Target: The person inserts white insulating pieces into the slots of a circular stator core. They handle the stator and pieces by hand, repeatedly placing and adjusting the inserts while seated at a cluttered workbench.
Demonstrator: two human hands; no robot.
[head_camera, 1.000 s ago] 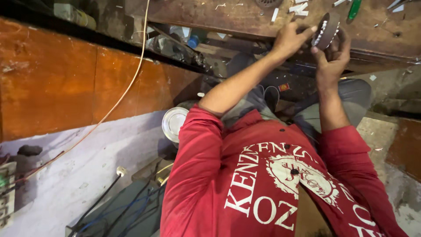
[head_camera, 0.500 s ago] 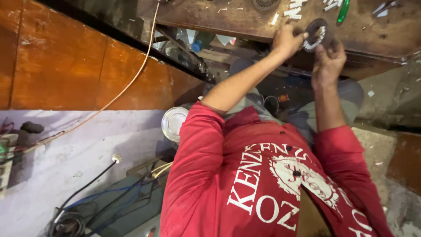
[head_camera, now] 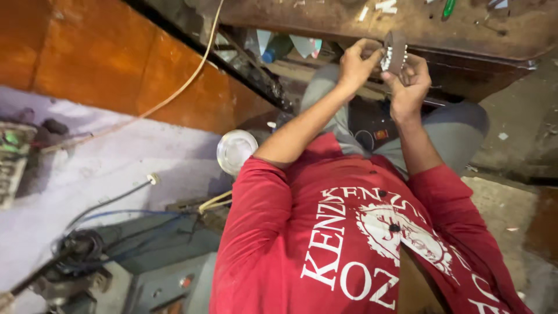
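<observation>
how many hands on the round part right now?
2. The left hand grips the round grey toothed part from its left side; the right hand holds it from below and right. No other hands in view.

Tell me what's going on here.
A person in a red shirt sits at a worn wooden bench. Both hands hold a small round toothed part up near the bench edge: the left hand grips one side, the right hand the other. A round white lid lies below.
</observation>
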